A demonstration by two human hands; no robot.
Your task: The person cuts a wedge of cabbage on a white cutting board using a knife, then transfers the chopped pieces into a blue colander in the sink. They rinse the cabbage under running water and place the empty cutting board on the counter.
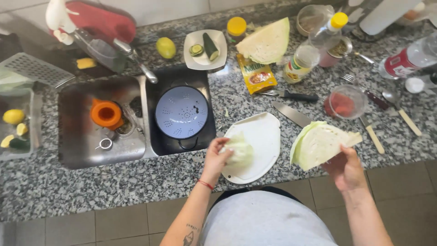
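Gripping a pale, crinkled cabbage piece [238, 151], the left hand [215, 159] presses it onto the smooth white cutting board [261, 136] on speckled granite counter [91, 187]. Right hand [346, 168], fingers closed underneath, lifts a veined cabbage wedge [318, 143] just right of the board; its fingertips are hidden. A steel knife [293, 115] lies beyond.

The cabbage wedge [318, 143] in the right hand [347, 169] is pale green with a whitish cut face. Under the left hand [216, 159], the cutting board [261, 136] is white. Beyond it, the colander [181, 112] is light blue with dark holes. The counter [91, 187] is speckled grey granite.
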